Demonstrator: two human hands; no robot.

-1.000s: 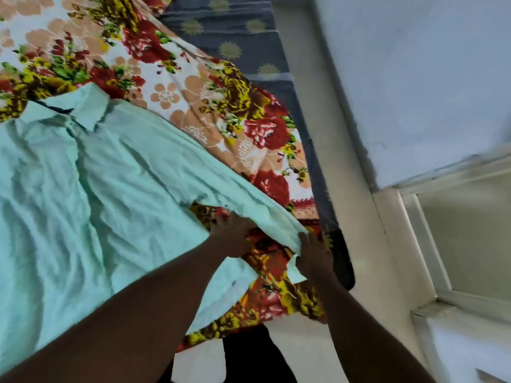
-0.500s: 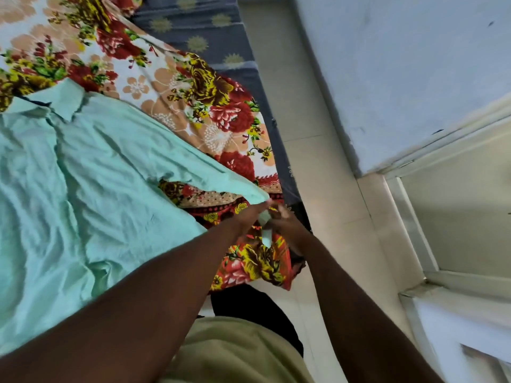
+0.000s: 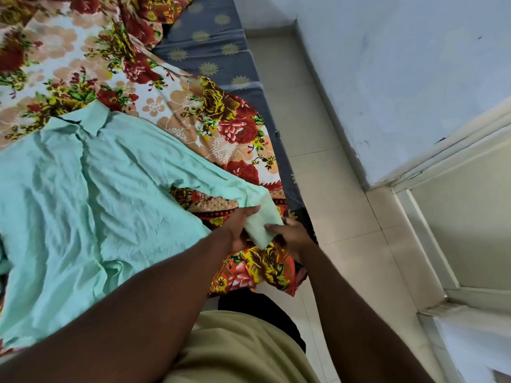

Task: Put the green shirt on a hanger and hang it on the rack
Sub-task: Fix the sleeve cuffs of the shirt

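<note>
Foreground: both forearms extend over the person's beige garment [image 3: 235, 352]. The left hand [image 3: 239, 228] and right hand [image 3: 294, 237], fingers curled, grip the sleeve cuff [image 3: 260, 225] from either side. The green shirt [image 3: 83, 203] lies spread flat, collar at the far end, on the floral sheet [image 3: 166, 106] of a bed. Beyond are a grey mattress [image 3: 221, 51] and the tiled floor [image 3: 318, 161].

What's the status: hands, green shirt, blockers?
Left hand and right hand both grip the sleeve cuff. Green shirt flat on floral bedsheet. No hanger or rack in view.
</note>
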